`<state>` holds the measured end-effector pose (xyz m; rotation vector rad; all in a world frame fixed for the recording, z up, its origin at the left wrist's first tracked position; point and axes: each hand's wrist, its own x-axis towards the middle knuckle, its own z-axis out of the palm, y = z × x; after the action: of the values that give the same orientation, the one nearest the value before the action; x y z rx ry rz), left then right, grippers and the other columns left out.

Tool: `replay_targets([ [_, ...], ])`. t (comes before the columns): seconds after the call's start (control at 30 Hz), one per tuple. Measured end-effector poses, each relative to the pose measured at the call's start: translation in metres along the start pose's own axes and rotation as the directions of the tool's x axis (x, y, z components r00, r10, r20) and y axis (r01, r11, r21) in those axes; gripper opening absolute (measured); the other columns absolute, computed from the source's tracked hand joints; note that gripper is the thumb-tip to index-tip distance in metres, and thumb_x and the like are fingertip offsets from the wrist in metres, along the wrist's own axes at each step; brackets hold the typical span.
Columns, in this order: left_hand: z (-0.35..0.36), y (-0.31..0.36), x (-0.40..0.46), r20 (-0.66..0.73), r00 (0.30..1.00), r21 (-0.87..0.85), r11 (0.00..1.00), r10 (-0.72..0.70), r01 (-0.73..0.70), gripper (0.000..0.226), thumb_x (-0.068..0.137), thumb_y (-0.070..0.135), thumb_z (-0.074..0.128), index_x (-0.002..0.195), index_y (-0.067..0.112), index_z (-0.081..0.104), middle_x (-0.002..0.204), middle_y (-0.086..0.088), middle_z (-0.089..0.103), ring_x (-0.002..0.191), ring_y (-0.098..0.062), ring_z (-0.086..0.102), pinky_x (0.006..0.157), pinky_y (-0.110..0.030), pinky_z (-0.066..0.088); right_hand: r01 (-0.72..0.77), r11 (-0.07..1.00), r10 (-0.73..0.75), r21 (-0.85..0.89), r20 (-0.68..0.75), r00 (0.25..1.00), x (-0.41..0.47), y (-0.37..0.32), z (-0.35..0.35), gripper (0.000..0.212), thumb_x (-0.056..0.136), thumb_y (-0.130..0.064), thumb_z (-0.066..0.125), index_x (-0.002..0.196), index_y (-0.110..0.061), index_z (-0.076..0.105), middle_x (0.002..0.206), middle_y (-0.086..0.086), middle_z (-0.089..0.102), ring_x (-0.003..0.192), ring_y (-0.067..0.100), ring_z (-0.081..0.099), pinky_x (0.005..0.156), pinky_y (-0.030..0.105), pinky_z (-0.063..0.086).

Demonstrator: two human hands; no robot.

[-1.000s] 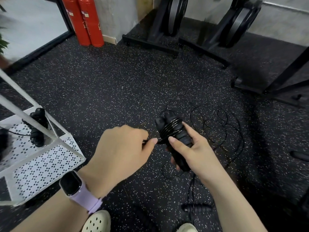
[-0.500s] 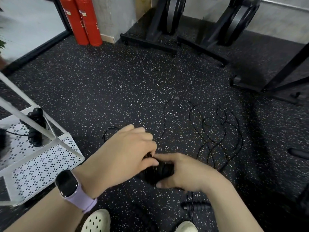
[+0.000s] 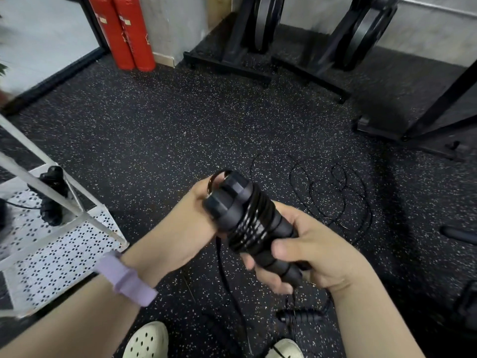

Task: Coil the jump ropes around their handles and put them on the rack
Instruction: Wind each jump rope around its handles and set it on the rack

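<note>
Over the speckled black floor [image 3: 154, 130], mid-frame: pair of black jump-rope handles [image 3: 247, 218] held together, tilted up and to the left, thin black cord coiled in tight turns round the middle. Right hand [image 3: 309, 254] wrapped round the lower ends, fingers and thumb curled firm. Left hand [image 3: 185, 228] behind the upper ends, palm up, a loop of the cord against its fingertips; grip there hard to judge, fingers mostly hidden. Loose cord [image 3: 333, 192] tangled on the floor just beyond. Down by the shoes, another black handle [image 3: 299, 317]. Far left, white perforated rack [image 3: 51, 254], a coiled rope [image 3: 51, 197] already resting on it.
</note>
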<state>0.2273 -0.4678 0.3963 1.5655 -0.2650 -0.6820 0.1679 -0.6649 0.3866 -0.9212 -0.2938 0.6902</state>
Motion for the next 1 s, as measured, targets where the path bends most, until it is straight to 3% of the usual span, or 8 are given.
replay_targets([
  [0.13,0.008,-0.005,0.008,-0.329,0.925,-0.004,0.979,-0.193,0.203,0.017,0.103,0.008,0.049,0.101,0.008,0.066,0.063,-0.001,0.068,0.051,-0.013,0.057,0.05,-0.022,0.044,0.028,1.0,-0.029,-0.012,-0.179,0.983,0.002,0.005,0.0,0.058,0.087,-0.02,0.083,0.134,-0.011,0.051,0.096,0.027,0.065,0.059,0.023,0.061,0.048,0.027,0.049],
  [0.23,0.009,-0.002,0.008,-0.292,0.934,-0.07,0.979,-0.204,0.192,0.02,0.103,0.007,0.048,0.1,0.007,0.067,0.074,-0.012,0.068,0.064,-0.022,0.057,0.061,-0.033,0.045,0.061,0.997,-0.07,-0.051,-0.217,0.974,0.005,0.006,0.007,0.053,0.094,-0.013,0.07,0.143,-0.022,0.051,0.095,0.024,0.066,0.06,0.023,0.06,0.049,0.027,0.049],
  [0.33,0.008,0.004,0.004,-0.276,0.936,-0.094,0.975,-0.218,0.199,0.022,0.1,-0.002,0.048,0.087,0.009,0.062,0.056,0.003,0.062,0.048,-0.01,0.056,0.045,-0.02,0.042,0.074,0.996,-0.084,-0.051,-0.23,0.97,0.012,0.007,0.01,0.042,0.096,-0.013,0.063,0.137,-0.015,0.054,0.095,0.024,0.064,0.06,0.023,0.058,0.049,0.027,0.049],
  [0.5,0.004,0.007,-0.001,-0.289,0.953,0.337,0.922,-0.094,0.193,0.041,0.105,0.03,0.042,0.068,0.02,0.056,0.054,0.007,0.059,0.048,-0.008,0.051,0.058,-0.029,0.039,0.17,0.986,-0.164,0.007,-0.205,0.965,0.016,0.009,0.008,0.035,0.095,-0.02,0.073,0.126,-0.013,0.059,0.097,0.022,0.064,0.062,0.023,0.058,0.051,0.029,0.049],
  [0.6,0.002,0.001,-0.003,-0.242,0.967,0.576,0.814,0.075,0.08,0.053,0.104,0.055,0.031,0.073,0.02,0.057,0.06,0.001,0.061,0.053,-0.018,0.053,0.058,-0.038,0.044,0.267,0.959,-0.226,0.093,-0.318,0.921,0.013,0.005,0.002,0.04,0.09,-0.026,0.079,0.126,-0.018,0.064,0.097,0.019,0.065,0.064,0.022,0.058,0.051,0.029,0.05],
  [0.73,0.0,-0.006,-0.005,-0.223,0.947,0.824,0.564,0.233,0.055,0.034,0.105,0.052,0.036,0.084,0.028,0.048,0.058,0.004,0.055,0.049,-0.013,0.051,0.05,-0.033,0.043,0.333,0.939,-0.232,0.088,-0.552,0.801,0.011,0.002,-0.004,0.036,0.094,-0.024,0.071,0.128,-0.015,0.063,0.096,0.017,0.066,0.065,0.021,0.056,0.05,0.029,0.048],
  [0.87,0.003,-0.01,-0.005,-0.151,0.937,0.946,0.322,0.314,0.045,0.031,0.105,0.051,0.034,0.086,0.028,0.043,0.067,0.008,0.052,0.058,-0.013,0.054,0.054,-0.033,0.043,0.197,0.977,-0.198,-0.08,-0.686,0.7,0.016,0.008,-0.007,0.023,0.097,-0.017,0.067,0.119,-0.013,0.064,0.096,0.02,0.067,0.065,0.025,0.056,0.05,0.031,0.046],
  [1.0,-0.003,-0.011,-0.004,-0.115,0.928,0.973,0.231,0.354,0.032,0.035,0.103,0.055,0.033,0.087,0.03,0.05,0.072,0.01,0.055,0.062,-0.013,0.057,0.054,-0.032,0.043,0.107,0.983,-0.18,-0.147,-0.708,0.683,0.017,0.011,-0.009,0.021,0.097,-0.016,0.069,0.117,-0.02,0.066,0.093,0.019,0.069,0.064,0.025,0.057,0.049,0.031,0.047],
])
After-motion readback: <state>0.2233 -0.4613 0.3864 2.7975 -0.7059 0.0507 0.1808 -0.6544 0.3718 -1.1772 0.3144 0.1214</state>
